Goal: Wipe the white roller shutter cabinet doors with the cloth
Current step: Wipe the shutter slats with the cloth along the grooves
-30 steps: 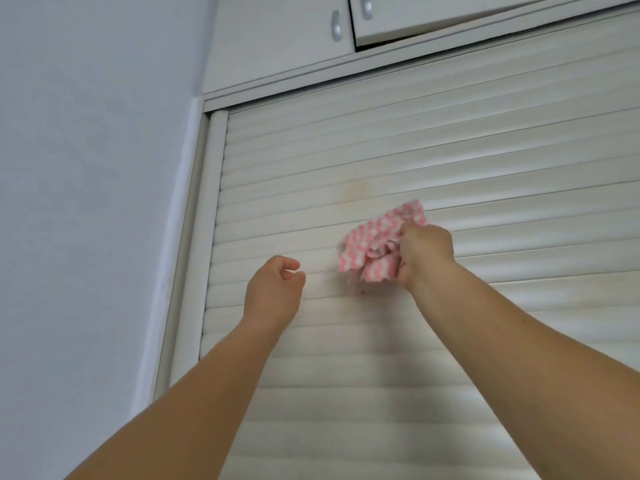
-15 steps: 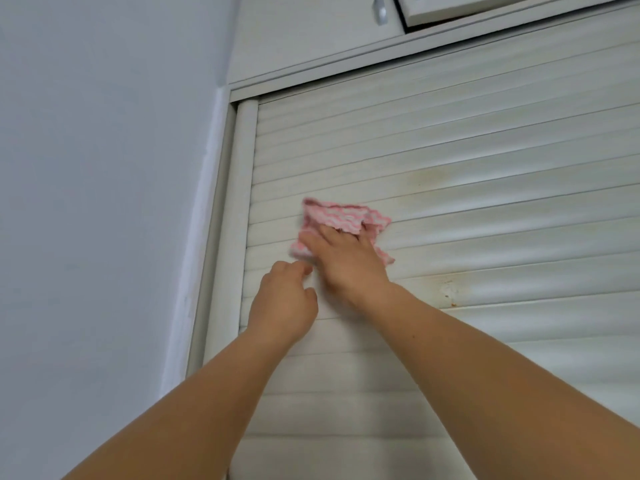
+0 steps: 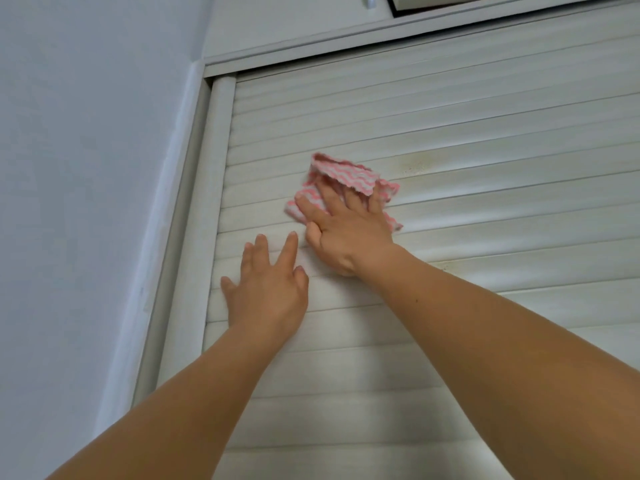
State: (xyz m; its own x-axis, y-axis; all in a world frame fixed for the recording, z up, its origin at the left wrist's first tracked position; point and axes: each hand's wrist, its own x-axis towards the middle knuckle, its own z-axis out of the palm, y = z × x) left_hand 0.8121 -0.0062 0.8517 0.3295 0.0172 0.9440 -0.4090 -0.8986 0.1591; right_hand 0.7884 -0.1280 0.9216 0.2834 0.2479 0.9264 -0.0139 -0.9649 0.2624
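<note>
Up close, the right hand [image 3: 346, 233] presses a pink-striped cloth [image 3: 346, 176] flat-fingered against the white slatted shutter [image 3: 485, 133], while the left hand [image 3: 268, 292] rests open-fingered just beside it.

Both bare forearms reach up and forward, left hand [image 3: 268, 292] flat with fingers spread and straight, right hand [image 3: 346, 233] just beside it, higher and to the right, fingers extended, palm pressing down flat.
</note>
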